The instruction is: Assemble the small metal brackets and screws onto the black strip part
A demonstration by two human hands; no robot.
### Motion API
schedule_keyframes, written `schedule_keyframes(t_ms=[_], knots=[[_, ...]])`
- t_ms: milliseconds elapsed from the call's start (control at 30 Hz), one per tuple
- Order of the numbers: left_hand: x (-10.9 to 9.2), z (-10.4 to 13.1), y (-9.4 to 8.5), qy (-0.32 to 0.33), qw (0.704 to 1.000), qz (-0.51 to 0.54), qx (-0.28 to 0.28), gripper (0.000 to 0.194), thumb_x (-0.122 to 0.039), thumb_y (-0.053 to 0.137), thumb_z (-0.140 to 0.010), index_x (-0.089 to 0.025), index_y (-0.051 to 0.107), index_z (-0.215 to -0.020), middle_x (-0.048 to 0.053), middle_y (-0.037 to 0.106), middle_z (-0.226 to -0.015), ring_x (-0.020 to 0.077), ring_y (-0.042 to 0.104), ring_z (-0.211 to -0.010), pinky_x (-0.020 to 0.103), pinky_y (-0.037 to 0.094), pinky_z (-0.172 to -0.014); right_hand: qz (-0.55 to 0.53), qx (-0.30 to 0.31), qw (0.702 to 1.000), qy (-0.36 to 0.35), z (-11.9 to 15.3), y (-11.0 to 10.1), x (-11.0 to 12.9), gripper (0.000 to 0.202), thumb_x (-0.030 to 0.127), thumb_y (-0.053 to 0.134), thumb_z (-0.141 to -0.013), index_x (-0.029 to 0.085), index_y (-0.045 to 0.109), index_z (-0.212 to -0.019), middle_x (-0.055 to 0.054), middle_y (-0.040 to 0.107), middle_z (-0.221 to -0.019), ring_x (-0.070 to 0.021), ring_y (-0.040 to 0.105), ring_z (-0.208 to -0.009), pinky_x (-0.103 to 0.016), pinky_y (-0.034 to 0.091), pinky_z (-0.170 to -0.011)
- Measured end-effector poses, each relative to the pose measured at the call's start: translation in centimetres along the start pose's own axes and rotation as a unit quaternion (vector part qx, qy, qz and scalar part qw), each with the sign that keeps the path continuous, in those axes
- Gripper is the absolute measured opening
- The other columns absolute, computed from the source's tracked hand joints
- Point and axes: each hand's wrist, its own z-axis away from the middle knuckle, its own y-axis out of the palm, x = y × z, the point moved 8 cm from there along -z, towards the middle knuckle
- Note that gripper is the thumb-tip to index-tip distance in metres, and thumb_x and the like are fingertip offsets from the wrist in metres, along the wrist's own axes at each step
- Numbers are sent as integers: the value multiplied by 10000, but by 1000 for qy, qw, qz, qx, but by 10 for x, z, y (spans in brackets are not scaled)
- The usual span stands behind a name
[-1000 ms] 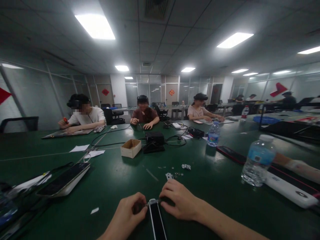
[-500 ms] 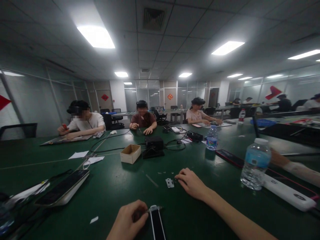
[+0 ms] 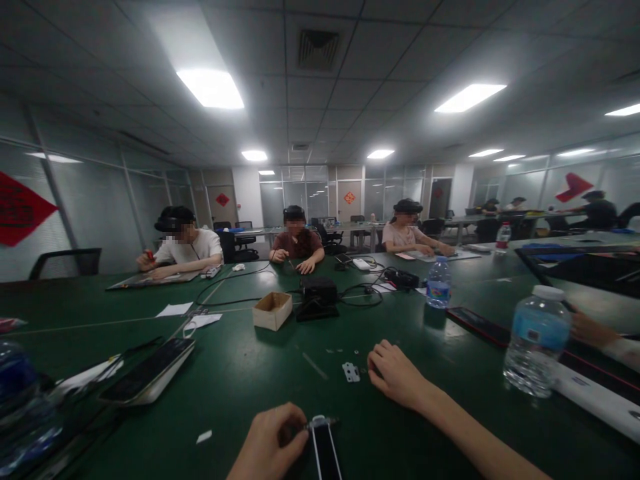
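Note:
My left hand point(image 3: 274, 437) is closed, thumb and forefinger pinching one end of a thin metal rod point(image 3: 332, 420). The rod lies across the top of a narrow dark strip with pale edges point(image 3: 325, 450), partly cut off by the bottom of the view. My right hand point(image 3: 400, 375) rests on the green table with its fingers curled in. Whatever is under those fingertips, if anything, is too small to make out. Just left of them lies a small silver plate with holes point(image 3: 351, 373), and a tiny ring point(image 3: 363, 371) is between plate and hand.
Ahead stand an open cardboard box point(image 3: 273, 311) and a black device point(image 3: 318, 298) with cables. Water bottles point(image 3: 537, 341) and a phone point(image 3: 477, 325) are to the right. On the left are a phone point(image 3: 147, 370) and paper scraps point(image 3: 204, 437). Several people sit beyond.
The whole view has shifted, so things appear farther right and slightly lower. My right fingertips have drawn back a little from the plate. My left hand keeps its pinch.

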Motion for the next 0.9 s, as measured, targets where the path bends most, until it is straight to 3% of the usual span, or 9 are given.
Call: schedule_keyframes(t_ms=[167,367,767,900], knots=[[0,0,0,-4,1000,0,0,194,-299,528,-827,-183,671,-886,-5,655,-762,154,575,-691,225,415,-636,-24,36,998,36,3,4,-5,133,208,531,-816,150,651,-812,-100,618,-889,-243,540,-831,-364,433,-716],[-3,2,-1,-4,1000,7,7,198,-304,529,-839,-183,672,-902,-2,655,-785,153,569,-692,228,418,-634,-63,31,997,32,6,2,-6,129,244,543,-785,169,648,-777,-87,614,-858,-231,542,-795,-347,424,-690],[3,0,1,5,1000,-4,7,210,-313,554,-852,-212,702,-960,1,678,-870,153,578,-729,219,427,-658,-40,65,997,24,9,-9,19,114,80,528,-798,132,629,-813,-90,621,-850,-219,550,-839,-303,420,-719],[4,0,2,6,1000,-17,3,201,-292,562,-855,-220,706,-974,5,685,-883,159,590,-743,230,428,-681,-29,27,999,-12,9,-14,27,185,40,493,-787,138,629,-867,-83,621,-866,-206,545,-827,-312,422,-732]])
